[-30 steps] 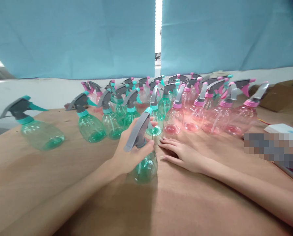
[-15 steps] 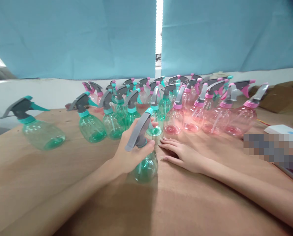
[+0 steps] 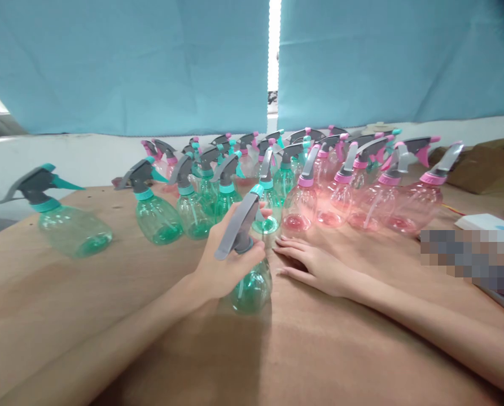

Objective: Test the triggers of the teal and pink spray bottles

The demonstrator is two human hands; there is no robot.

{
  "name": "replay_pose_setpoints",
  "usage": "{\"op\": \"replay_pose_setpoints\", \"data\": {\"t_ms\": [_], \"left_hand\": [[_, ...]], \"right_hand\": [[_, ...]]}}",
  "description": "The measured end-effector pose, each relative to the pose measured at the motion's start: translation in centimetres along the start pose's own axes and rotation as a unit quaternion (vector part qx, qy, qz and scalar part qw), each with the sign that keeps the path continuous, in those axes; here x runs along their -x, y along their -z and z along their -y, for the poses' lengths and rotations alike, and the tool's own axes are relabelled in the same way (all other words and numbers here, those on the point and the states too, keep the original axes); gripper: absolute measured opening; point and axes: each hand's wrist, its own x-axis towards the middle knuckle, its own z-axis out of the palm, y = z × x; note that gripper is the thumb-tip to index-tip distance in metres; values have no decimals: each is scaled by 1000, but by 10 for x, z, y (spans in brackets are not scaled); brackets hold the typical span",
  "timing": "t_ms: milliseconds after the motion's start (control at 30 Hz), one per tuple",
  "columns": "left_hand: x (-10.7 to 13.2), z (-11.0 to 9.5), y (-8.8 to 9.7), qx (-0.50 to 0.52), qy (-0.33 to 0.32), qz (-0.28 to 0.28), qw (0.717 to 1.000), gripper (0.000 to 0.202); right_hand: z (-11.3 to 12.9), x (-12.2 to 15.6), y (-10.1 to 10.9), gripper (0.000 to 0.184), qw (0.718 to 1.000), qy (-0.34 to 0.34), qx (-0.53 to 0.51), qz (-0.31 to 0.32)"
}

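Observation:
My left hand (image 3: 224, 256) is wrapped round the neck of a green spray bottle (image 3: 252, 290) with a grey trigger head and turquoise collar. That bottle stands upright on the wooden table (image 3: 340, 349), its nozzle pointing away from me. Palm down on the wood, my right hand (image 3: 315, 265) rests with fingers stretched out and holds nothing. Just beyond its fingertips is a pink spray bottle (image 3: 299, 208). Another green spray bottle (image 3: 266, 206) stands behind my left hand, partly hidden by it.
Rows of green and pink spray bottles fill the table's far side. Two green bottles (image 3: 74, 231) (image 3: 158, 220) stand apart at the left. A white box (image 3: 486, 221) lies at the right, near a blurred-out patch. Brown cardboard (image 3: 480, 166) sits behind it, and blue curtains (image 3: 128, 67) hang at the back.

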Motion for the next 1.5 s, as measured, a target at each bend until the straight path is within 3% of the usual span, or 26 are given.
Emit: {"op": "replay_pose_setpoints", "data": {"t_ms": [200,500,833,1067,1500], "left_hand": [[-1,5,-1,17,-13,-5,1000,43],[-1,8,6,26,-20,9,999,28],[1,9,5,30,-5,7,1000,36],[-3,4,4,14,-48,4,999,42],[0,5,-1,-13,-17,-8,1000,47]], "right_hand": [[-2,0,-1,53,1000,9,-14,-13],[-1,1,-1,52,1000,6,-12,-16],[0,0,0,51,1000,6,-9,-16],[-1,0,-2,52,1000,9,-12,-16],[-2,0,-2,55,1000,6,6,-5]]}}
